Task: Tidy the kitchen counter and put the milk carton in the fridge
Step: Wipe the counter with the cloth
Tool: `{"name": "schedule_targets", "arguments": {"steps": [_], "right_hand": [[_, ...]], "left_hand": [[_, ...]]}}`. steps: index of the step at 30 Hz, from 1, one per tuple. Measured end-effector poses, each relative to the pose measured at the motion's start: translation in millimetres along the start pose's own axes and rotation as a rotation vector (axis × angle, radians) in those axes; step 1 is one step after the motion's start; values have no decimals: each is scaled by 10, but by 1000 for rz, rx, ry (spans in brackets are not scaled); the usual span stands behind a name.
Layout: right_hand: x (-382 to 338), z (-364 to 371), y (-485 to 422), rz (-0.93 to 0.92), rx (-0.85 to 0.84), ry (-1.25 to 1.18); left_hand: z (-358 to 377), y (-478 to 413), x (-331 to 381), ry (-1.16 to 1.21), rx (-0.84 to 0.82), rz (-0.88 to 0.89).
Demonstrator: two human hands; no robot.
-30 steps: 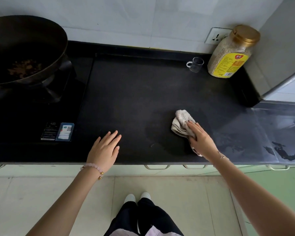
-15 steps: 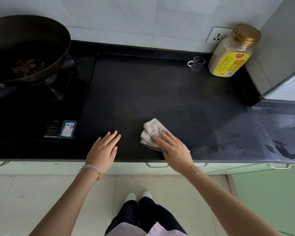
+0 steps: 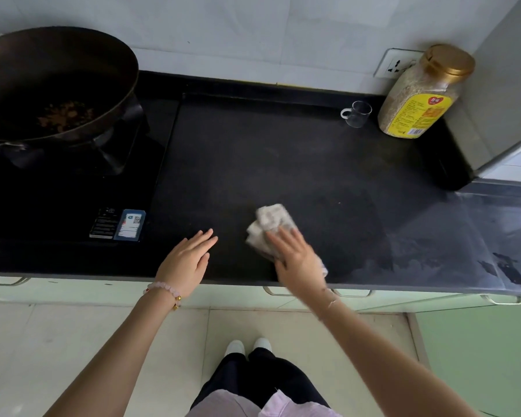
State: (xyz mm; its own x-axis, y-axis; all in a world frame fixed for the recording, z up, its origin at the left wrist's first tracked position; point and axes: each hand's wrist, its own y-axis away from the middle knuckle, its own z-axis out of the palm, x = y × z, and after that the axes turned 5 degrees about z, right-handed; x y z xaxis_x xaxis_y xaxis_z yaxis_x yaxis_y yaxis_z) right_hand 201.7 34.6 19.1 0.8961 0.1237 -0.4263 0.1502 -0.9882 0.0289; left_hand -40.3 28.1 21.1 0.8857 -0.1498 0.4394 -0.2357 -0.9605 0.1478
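Observation:
A crumpled grey-white cloth lies on the black counter near its front edge. My right hand presses flat on the cloth's near side, fingers spread over it. My left hand rests flat on the counter's front edge to the left of the cloth, fingers apart, holding nothing. No milk carton is in view.
A dark wok with food scraps sits on the stove at the left. A small glass cup and a gold-lidded jar stand at the back right by a wall socket. Wet streaks cover the counter's right part.
My right hand has swept the cloth leftward along the counter's front from right of centre to near my left hand. The left hand has stayed in place.

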Motion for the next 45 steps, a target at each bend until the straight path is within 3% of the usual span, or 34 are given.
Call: {"name": "schedule_targets", "arguments": {"steps": [4,7,12,16,21,28,32,37,41,45], "right_hand": [[-284,157,165,-172,-28,69],[-150,79,-169,-173,-40,58],[492,-193,-897,15,18,53],[1216,-556,-800,293,125,78],[1103,-604,-786,469,145,24],[34,8,-433,6,59,5],[220,-44,303,-131,15,65],[1115,-445,276,226,106,38],[1082,-553,-83,459,125,-17],[536,-332,-481,373,93,-21]], "left_hand": [[-7,33,-89,-34,88,-61],[58,31,-135,-98,103,-19],[127,-29,-66,-157,144,-13],[162,-82,-13,-162,152,11],[141,-85,-28,-177,136,40],[162,-84,-60,-151,154,53],[173,-79,-93,-127,156,59],[168,-89,-65,-95,129,31],[159,-88,-44,-79,121,20],[134,-87,-46,-66,109,14]]}}
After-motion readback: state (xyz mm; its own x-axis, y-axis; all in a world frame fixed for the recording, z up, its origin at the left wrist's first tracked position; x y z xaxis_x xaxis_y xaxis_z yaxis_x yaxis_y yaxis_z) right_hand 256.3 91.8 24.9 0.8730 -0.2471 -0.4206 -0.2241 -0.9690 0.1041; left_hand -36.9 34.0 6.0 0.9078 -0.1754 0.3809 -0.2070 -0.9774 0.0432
